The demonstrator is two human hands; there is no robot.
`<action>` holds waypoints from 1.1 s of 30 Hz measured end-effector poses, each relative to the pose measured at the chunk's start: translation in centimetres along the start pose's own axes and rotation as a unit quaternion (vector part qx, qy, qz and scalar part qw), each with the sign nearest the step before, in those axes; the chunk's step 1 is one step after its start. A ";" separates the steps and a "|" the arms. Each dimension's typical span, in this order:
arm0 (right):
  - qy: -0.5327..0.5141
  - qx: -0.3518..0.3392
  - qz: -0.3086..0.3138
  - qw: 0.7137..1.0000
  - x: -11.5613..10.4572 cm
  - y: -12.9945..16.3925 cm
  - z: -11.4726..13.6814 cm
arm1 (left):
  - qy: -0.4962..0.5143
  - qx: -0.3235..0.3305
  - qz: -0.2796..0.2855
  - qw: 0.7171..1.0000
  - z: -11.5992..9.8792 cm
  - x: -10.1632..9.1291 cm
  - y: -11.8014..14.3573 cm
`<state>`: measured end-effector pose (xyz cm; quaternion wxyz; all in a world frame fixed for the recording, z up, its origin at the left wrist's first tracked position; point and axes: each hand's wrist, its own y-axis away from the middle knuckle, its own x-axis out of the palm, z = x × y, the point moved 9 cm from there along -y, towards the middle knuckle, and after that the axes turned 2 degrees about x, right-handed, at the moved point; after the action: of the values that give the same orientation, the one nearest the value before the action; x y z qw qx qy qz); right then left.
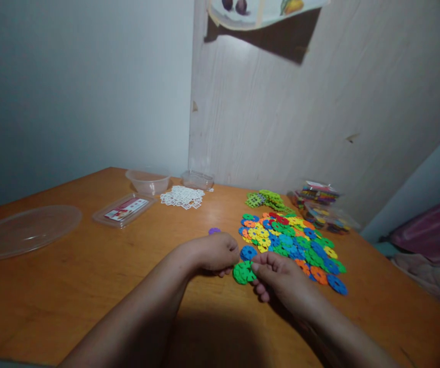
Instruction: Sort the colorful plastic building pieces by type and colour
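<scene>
Between thumb and fingers, my right hand (277,273) pinches a green notched plastic disc (243,273), which looks like more than one piece close together. Just left of it is my left hand (220,251), its fingers curled closed; whatever they hold, if anything, is hidden. A blue disc (248,252) lies on the table right behind the two hands. Beyond my left wrist a purple disc (214,231) lies alone. To the right spreads a pile of mixed discs (285,240) in blue, green, yellow, orange and red.
On the wooden table (70,301) stand a clear bowl (149,181) and a clear box (197,180). White lattice pieces (183,197), a labelled lid (124,209) and a round lid (28,232) lie left. Lime-green pieces (268,199) and packed containers (320,202) are at back right.
</scene>
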<state>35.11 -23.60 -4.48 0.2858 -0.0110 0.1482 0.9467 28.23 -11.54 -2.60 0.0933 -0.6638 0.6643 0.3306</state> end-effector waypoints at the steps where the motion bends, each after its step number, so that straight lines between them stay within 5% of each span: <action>1: 0.004 -0.001 0.002 1.000 0.1 -0.1 0.0 | 0.001 0.004 0.005 1.000 -0.1 0.1 0.0; 16: 0.074 -0.029 -0.014 0.997 1.5 0.1 0.2 | 0.015 -0.003 0.011 1.000 0.2 0.2 0.0; 19: 0.160 -0.090 -0.074 0.980 -1.5 0.4 1.4 | 0.006 0.000 0.002 1.000 0.1 0.0 0.1; 23: 0.370 -0.142 -0.201 0.896 -8.6 0.9 3.2 | 0.009 -0.008 -0.011 1.000 0.1 -0.1 0.2; 28: 0.531 -0.038 -0.284 0.798 -16.2 1.3 3.0 | 0.015 -0.018 -0.021 1.000 0.3 -0.4 0.2; 33: 0.572 0.005 -0.298 0.764 -18.2 1.2 1.9 | 0.004 -0.005 -0.019 1.000 0.3 -0.5 0.0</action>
<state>49.81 -33.82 -0.45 0.4159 -0.5927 0.2783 0.6311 28.16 -10.98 -2.52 0.0936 -0.6781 0.6501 0.3298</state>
